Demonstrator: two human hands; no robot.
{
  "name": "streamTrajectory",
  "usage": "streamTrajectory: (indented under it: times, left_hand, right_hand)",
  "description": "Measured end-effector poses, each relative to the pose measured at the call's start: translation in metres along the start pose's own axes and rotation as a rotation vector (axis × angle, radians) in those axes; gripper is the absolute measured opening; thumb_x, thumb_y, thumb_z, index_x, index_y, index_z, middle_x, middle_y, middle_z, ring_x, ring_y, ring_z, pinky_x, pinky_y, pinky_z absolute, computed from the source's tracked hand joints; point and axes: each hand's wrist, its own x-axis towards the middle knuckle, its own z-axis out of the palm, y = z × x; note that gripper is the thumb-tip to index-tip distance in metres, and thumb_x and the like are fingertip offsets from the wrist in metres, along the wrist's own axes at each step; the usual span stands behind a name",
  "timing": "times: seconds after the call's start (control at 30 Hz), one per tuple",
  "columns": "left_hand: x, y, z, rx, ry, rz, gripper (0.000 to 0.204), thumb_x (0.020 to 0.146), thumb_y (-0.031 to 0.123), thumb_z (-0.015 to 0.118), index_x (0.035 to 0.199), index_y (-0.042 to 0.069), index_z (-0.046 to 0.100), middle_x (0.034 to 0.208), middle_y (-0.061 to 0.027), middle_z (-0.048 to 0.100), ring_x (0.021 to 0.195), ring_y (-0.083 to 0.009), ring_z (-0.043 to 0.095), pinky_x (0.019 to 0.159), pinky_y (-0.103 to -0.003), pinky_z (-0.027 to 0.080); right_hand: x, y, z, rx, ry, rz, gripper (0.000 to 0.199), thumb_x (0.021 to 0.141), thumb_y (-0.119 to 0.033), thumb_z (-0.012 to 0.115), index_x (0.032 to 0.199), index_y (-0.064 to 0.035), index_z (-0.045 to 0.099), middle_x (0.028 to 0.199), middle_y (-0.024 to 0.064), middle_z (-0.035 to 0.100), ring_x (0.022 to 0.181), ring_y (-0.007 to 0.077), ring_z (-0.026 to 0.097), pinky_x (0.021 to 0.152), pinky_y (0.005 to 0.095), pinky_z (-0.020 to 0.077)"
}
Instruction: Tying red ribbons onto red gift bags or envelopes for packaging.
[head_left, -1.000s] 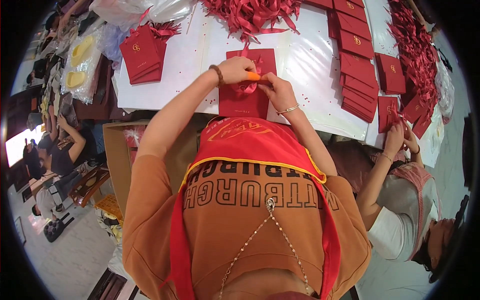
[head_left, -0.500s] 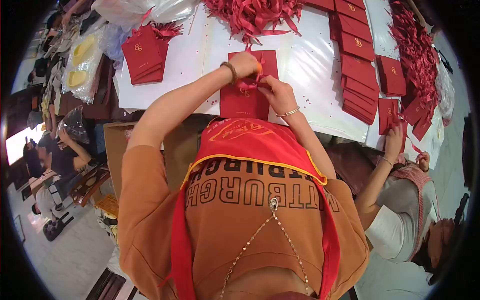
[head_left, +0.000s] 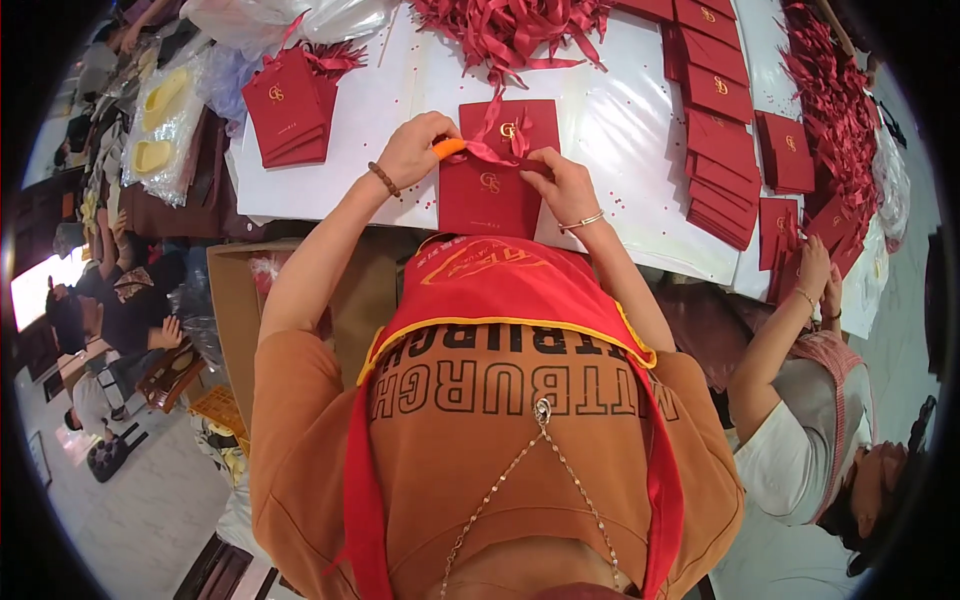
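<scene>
A dark red paper gift bag (head_left: 487, 207) with a gold emblem lies flat before me at the table's near edge. Across its upper part runs a red ribbon (head_left: 490, 152), drawn sideways between my two hands. My left hand (head_left: 412, 152), with an orange cover on one finger, is closed on the ribbon's left part beside the bag. On the bag's right side my right hand (head_left: 566, 188) pinches the ribbon's other part, thumb against fingers. Another red bag face with a gold emblem shows behind the ribbon; whether it is a separate bag I cannot tell.
Beyond the bag lies a heap of red ribbons (head_left: 510, 35). Several finished-looking red bags (head_left: 290, 110) lie at the left, and rows of red bags (head_left: 718, 130) at the right. A co-worker's hand (head_left: 815, 268) handles bags at far right. A cardboard box (head_left: 235, 300) stands below the table edge.
My left hand has moved left off the bag, drawing the ribbon out sideways. My right hand stays nearly in place. The co-worker's hands at the right have shifted closer together.
</scene>
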Motion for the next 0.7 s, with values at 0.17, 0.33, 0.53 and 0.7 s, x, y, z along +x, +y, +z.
streamTrajectory:
  times: [0.17, 0.33, 0.53, 0.7]
  left_hand:
    - [-0.024, 0.043, 0.008, 0.459, 0.134, 0.461, 0.012, 0.073, 0.015, 0.061, 0.078, 0.007, 0.055, 0.081, -0.0065, 0.055, 0.079, -0.0223, 0.052, 0.068, -0.032, 0.038]
    - [-0.032, 0.057, 0.027, 0.157, -0.192, 0.506, 0.012, 0.077, 0.019, 0.055, 0.08, 0.008, 0.057, 0.075, -0.0064, 0.055, 0.07, -0.0218, 0.055, 0.063, -0.031, 0.042]
    - [0.048, 0.033, 0.009, 0.164, 0.077, -0.15, 0.027, 0.084, 0.029, 0.051, 0.096, 0.005, 0.057, 0.076, -0.01, 0.06, 0.07, -0.025, 0.058, 0.063, -0.032, 0.044]
    - [0.072, 0.014, 0.019, -0.241, -0.374, -0.432, 0.035, 0.081, 0.037, 0.055, 0.093, 0.004, 0.059, 0.063, -0.0054, 0.056, 0.057, -0.0156, 0.052, 0.056, -0.029, 0.041]
  right_hand:
    - [0.0, 0.009, 0.001, 0.033, 0.006, 0.015, 0.023, 0.074, -0.01, 0.063, 0.093, -0.0026, 0.053, 0.077, 0.0163, 0.06, 0.065, 0.0282, 0.059, 0.058, 0.0323, 0.0459]
    - [0.002, 0.008, 0.0, 0.046, -0.019, -0.022, 0.022, 0.075, -0.011, 0.063, 0.093, -0.0028, 0.054, 0.076, 0.015, 0.06, 0.064, 0.0267, 0.058, 0.058, 0.0319, 0.0454]
    - [0.001, 0.003, 0.001, 0.026, -0.041, -0.069, 0.021, 0.075, -0.012, 0.063, 0.093, -0.005, 0.055, 0.074, 0.0132, 0.06, 0.063, 0.0258, 0.057, 0.057, 0.0318, 0.0444]
    - [0.0, 0.004, 0.002, 0.026, -0.028, -0.068, 0.02, 0.075, -0.012, 0.063, 0.092, -0.0058, 0.055, 0.073, 0.0127, 0.059, 0.062, 0.0258, 0.057, 0.057, 0.0321, 0.0443]
